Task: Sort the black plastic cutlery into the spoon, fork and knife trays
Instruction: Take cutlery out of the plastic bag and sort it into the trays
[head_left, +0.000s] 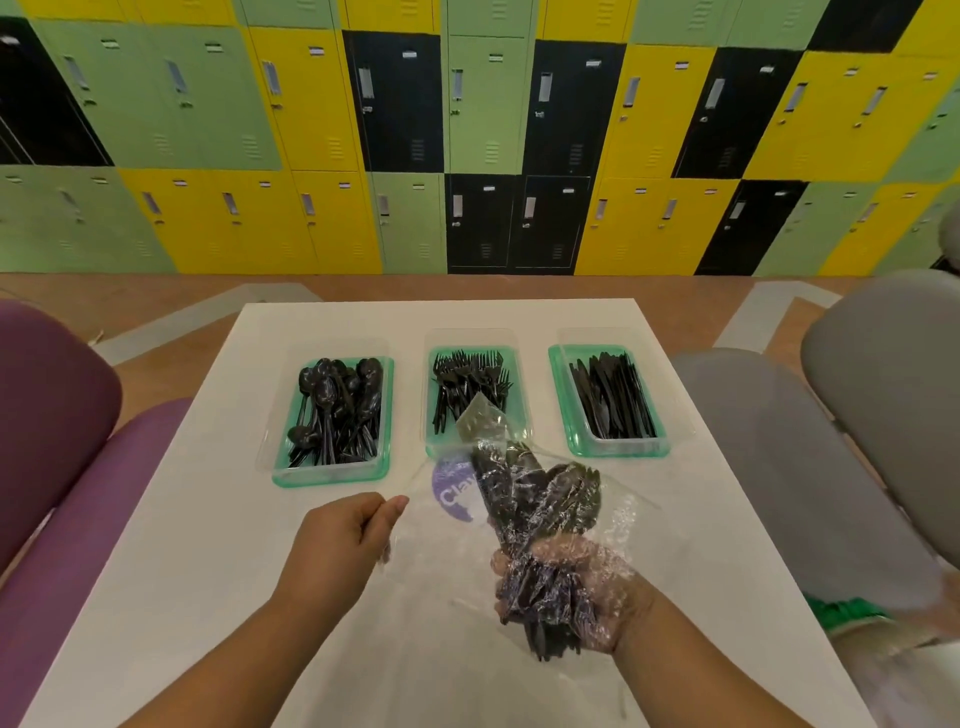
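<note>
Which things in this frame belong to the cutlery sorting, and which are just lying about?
Belong to the job: spoon tray, fork tray, knife tray, clear bag of cutlery, left hand pinching its edge, right hand gripping it.

Lying about: purple chairs, grey chairs, lockers.

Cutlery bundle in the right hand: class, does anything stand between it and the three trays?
Yes: a clear plastic bag is wrapped round the cutlery bundle gripped by the right hand; the left hand pinches the bag's edge. The bag's top corner overlaps the near end of the fork tray. Nothing else visible blocks the way.
</note>
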